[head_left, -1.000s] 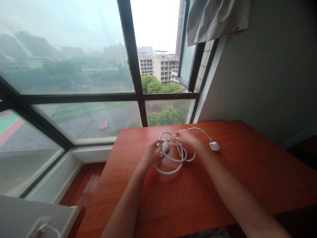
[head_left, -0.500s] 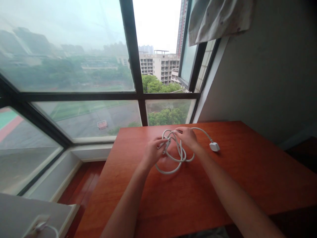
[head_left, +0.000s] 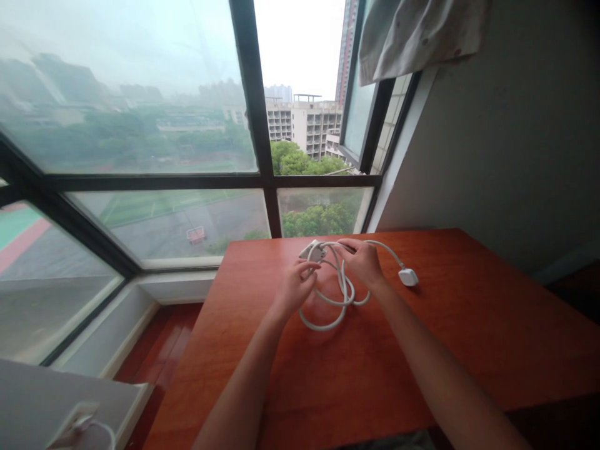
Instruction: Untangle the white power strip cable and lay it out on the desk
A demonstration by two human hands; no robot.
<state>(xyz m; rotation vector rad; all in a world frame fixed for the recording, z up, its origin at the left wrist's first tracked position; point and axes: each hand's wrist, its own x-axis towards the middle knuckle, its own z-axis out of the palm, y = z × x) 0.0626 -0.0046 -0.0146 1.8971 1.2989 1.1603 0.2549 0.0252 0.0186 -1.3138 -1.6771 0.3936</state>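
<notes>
A white extension cord (head_left: 323, 327) lies in loose, tangled loops on the wooden table. My left hand (head_left: 296, 287) is closed in a pinch on a loop of it at the tangle's left side. Just beyond those fingertips is the cord's white block-like end (head_left: 313, 250), partly crossed by the cable. At the far side of the loops, my right hand (head_left: 363, 259) grips the cable between thumb and fingers. From behind that hand the cable curves right to a white plug (head_left: 407, 277) resting on the tabletop. The fingertips hide some of the crossings.
The reddish-brown table (head_left: 225, 350) stands against a dark-framed window (head_left: 187, 182), with one pane swung outward. A curtain (head_left: 417, 37) hangs at upper right, beside a grey wall (head_left: 506, 144). Lower left, a wall outlet (head_left: 77, 425) has a white cable plugged in.
The white block end now shows beyond my left fingers, turned up behind the loops. My left hand has shifted slightly right; my right hand still grips the cable.
</notes>
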